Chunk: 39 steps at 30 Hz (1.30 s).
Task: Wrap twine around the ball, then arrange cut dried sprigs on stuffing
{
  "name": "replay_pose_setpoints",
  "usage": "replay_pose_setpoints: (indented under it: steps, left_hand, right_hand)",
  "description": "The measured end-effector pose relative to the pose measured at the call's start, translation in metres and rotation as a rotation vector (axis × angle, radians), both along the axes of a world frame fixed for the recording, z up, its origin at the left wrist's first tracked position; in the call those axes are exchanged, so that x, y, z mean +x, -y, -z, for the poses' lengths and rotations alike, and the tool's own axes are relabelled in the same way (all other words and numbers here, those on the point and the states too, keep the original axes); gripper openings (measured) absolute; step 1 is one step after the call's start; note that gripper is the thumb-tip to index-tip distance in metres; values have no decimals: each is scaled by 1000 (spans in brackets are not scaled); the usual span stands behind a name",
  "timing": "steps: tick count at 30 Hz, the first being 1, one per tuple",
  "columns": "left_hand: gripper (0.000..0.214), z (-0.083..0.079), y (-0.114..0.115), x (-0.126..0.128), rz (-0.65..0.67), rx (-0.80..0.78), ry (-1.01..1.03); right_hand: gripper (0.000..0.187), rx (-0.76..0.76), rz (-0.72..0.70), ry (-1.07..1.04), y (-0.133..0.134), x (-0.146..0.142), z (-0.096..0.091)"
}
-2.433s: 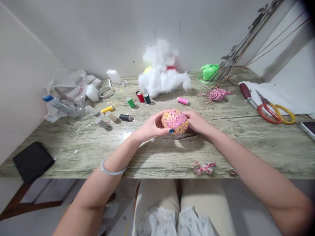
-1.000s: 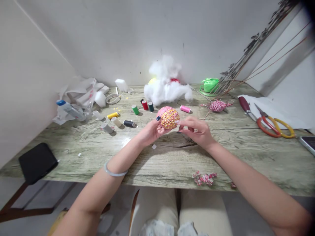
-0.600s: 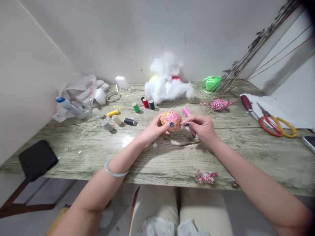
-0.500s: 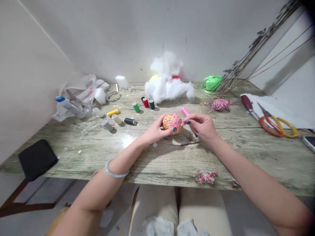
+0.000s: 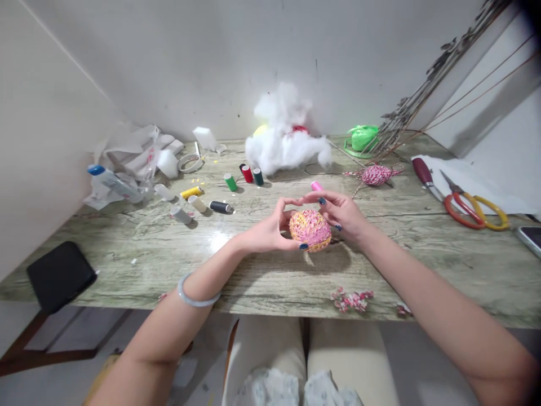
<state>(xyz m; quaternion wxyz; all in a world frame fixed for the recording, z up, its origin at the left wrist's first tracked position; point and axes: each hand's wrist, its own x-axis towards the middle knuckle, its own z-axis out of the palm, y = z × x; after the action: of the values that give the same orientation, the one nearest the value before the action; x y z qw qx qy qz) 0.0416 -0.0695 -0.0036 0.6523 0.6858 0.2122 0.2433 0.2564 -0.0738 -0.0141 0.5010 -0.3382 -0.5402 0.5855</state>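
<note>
A round ball of pink and yellow yarn stitches (image 5: 310, 230) is held just above the table's middle. My left hand (image 5: 279, 228) is closed around its left side, thumb low at the front and fingers behind. My right hand (image 5: 340, 214) is at the ball's upper right with bent fingers, its index finger reaching left toward my left fingertips. Whatever lies between its fingers is too small to make out. Just behind that hand a pink thread spool (image 5: 316, 186) is partly hidden.
Several thread spools, including a green one (image 5: 230, 182) and a black one (image 5: 220, 207), lie left. White stuffing (image 5: 287, 152) sits against the wall. Scissors (image 5: 475, 208) and a dark red-handled tool (image 5: 422, 171) lie right. Pink-white yarn scraps (image 5: 351, 299) are near the front edge.
The ball has moved right and toward me and turned, showing more pink. My left hand has followed it. My right fingers have shifted from its right edge to above it.
</note>
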Motion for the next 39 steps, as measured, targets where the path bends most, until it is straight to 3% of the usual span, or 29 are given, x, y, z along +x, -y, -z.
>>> replay_pose_setpoints:
  steps: [5,8,13,15,18,25,30,35,39]
  left_hand:
    - [69,3,0,1,-45,47,-97]
    - [66,5,-2,2,-114,34,-153]
    - [53,6,-13,3,-367,-190,23]
    - [54,6,-19,2,-496,-310,144]
    - [59,6,-28,-2,-660,-377,272]
    - [59,9,-43,-13,-967,-313,363]
    - [62,7,-47,-18,-972,-319,448]
    - [64,6,-47,-18,-891,-300,470]
    - [67,3,-43,-15,-888,-251,381]
  right_hand:
    - [32,48,-30,-20,5,2,-6]
    - [34,93,37,-62,5,4,-11]
    - [40,63,314,-24,-7,8,-7]
    - [48,53,351,42,-12,9,-3]
    - [55,31,254,212,-16,12,3]
    - [51,82,107,492,-17,16,12]
    - [42,104,77,700,-16,19,16]
    - [35,242,141,995,-15,21,11]
    - [14,350,171,992,-15,24,10]
